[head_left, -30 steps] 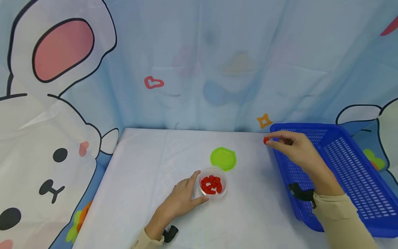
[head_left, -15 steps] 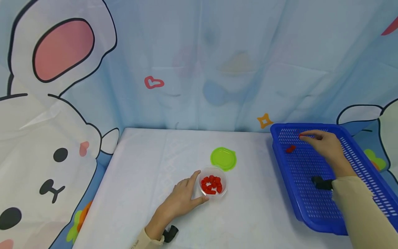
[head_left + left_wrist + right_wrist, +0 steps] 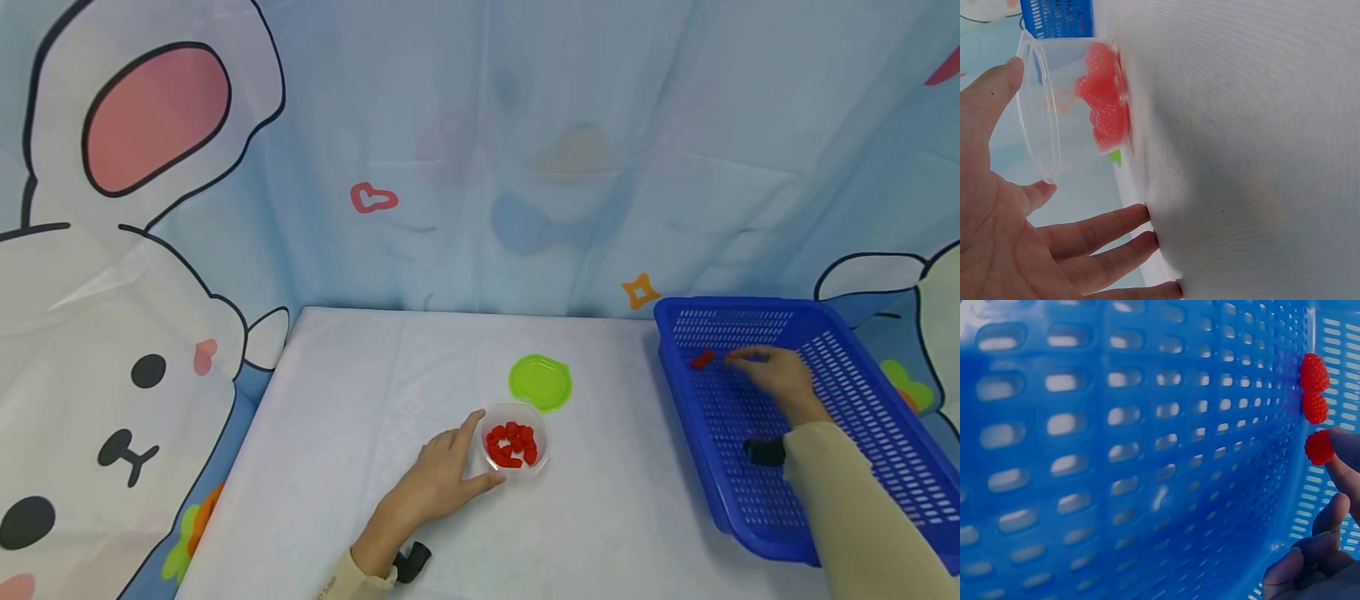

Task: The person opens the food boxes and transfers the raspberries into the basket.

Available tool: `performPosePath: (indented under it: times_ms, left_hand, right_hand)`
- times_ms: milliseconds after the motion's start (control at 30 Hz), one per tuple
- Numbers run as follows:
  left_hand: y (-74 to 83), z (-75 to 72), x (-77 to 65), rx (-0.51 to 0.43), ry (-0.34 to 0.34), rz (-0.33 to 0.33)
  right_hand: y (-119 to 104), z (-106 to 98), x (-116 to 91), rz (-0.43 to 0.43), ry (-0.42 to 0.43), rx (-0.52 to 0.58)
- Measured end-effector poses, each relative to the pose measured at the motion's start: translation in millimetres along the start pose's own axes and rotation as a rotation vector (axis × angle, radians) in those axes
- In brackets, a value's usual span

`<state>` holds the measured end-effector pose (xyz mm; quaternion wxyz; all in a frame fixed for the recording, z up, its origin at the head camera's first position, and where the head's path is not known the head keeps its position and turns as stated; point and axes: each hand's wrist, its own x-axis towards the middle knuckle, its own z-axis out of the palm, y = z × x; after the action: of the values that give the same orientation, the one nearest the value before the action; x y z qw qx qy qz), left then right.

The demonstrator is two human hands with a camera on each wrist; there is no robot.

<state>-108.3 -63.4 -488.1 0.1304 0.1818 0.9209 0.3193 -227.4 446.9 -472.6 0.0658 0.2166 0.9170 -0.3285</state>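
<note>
A small clear plastic cup (image 3: pixel 543 433) stands on the white cloth with several red toy raspberries (image 3: pixel 512 444) inside. My left hand (image 3: pixel 438 471) holds it at the rim between thumb and index finger; the other fingertips reach down to the cloth in the left wrist view. Low inside the blue basket (image 3: pixel 720 408), my right hand (image 3: pixel 780 379) pinches one raspberry (image 3: pixel 1319 447) between thumb and index finger. Just beside that berry, two more raspberries (image 3: pixel 1315 387) lie together on the basket floor.
Behind the cup a round green lid (image 3: pixel 540 382) lies flat on the cloth-covered table (image 3: pixel 337 392). The basket's raised rim (image 3: pixel 678 417) borders the right side. A printed curtain (image 3: pixel 480 167) hangs along the back edge.
My right hand has carried the raspberry from outside the basket's left rim over into it, then lowered it toward the two berries there. My left hand has stayed at the cup.
</note>
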Motion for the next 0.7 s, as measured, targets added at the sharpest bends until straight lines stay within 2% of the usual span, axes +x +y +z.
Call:
performPosePath:
  times_ms: [267, 433, 567, 700]
  left_hand:
    - [-0.3, 0.3, 0.2, 0.004, 0.0, 0.0]
    - [-0.5, 0.3, 0.4, -0.002, -0.003, -0.002]
    - [-1.1, 0.5, 0.0, 0.006, -0.001, 0.002]
    - [-0.8, 0.8, 0.0, 0.016, 0.005, 0.007]
  right_hand:
    - [4.7, 6.8, 6.2, -0.004, -0.034, 0.03]
    - [5.5, 4.2, 8.0, -0.035, -0.035, 0.067]
    - [-8.8, -2.4, -2.7, -0.1, -0.003, 0.068]
    - [-36.7, -15.0, -26.8, -0.209, 0.001, 0.013]
